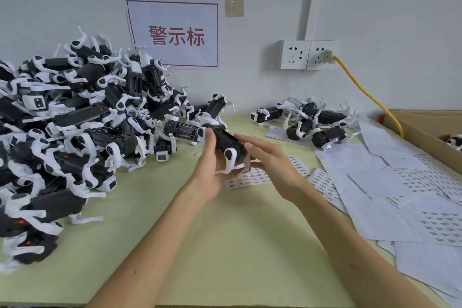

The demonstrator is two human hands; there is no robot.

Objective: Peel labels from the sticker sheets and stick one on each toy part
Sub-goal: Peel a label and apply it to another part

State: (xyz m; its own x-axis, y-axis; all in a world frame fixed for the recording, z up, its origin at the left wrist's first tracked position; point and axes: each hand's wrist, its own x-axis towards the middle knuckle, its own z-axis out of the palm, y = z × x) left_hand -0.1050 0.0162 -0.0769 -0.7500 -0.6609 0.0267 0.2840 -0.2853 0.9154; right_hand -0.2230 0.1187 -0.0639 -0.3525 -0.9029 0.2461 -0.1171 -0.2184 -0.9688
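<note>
Head view: we note the left hand [208, 157] curled round a black-and-white toy part [228, 142], held above the bench [225, 245] at frame centre, while the right hand [270, 160] lays fairly straight fingers against the part's 3 o'clock end. Sticker sheets [247, 179] lie on the bench just under the hands and spread toward 4 o'clock. We log a big pile of toy parts [75, 120] at 9 o'clock and a smaller cluster [307, 120] at 1 o'clock.

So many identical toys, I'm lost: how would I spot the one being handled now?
From the red-lettered sign on the wall, drop down to the green table. Between the big pile and the small cluster, one black-and-white toy alone is lifted, gripped by the left hand, touched by the right hand.
</note>
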